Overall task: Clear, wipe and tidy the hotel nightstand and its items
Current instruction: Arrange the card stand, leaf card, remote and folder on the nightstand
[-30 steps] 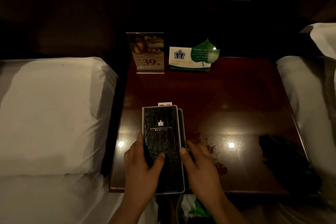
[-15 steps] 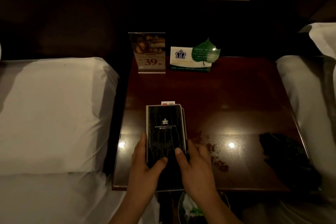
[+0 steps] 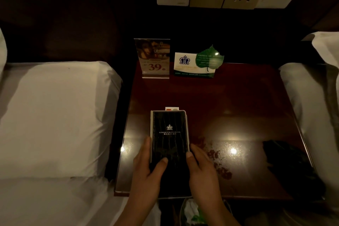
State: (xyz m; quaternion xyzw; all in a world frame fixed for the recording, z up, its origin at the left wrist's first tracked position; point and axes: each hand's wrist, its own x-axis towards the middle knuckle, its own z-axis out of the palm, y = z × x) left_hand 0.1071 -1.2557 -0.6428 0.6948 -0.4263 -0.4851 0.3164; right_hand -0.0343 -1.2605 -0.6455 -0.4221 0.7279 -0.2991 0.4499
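While left hand (image 3: 146,168) grips folder (image 3: 169,128), card (image 3: 171,109) protruding

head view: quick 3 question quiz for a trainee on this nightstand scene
1. True or false: the left hand and the right hand both hold the black folder.
2. Which number is printed on the acrylic sign? A 19, B 39, C 58.
3. Fill the gap: the dark cloth lies near the front ____ corner of the nightstand.

Key: 1 true; 2 B; 3 right.
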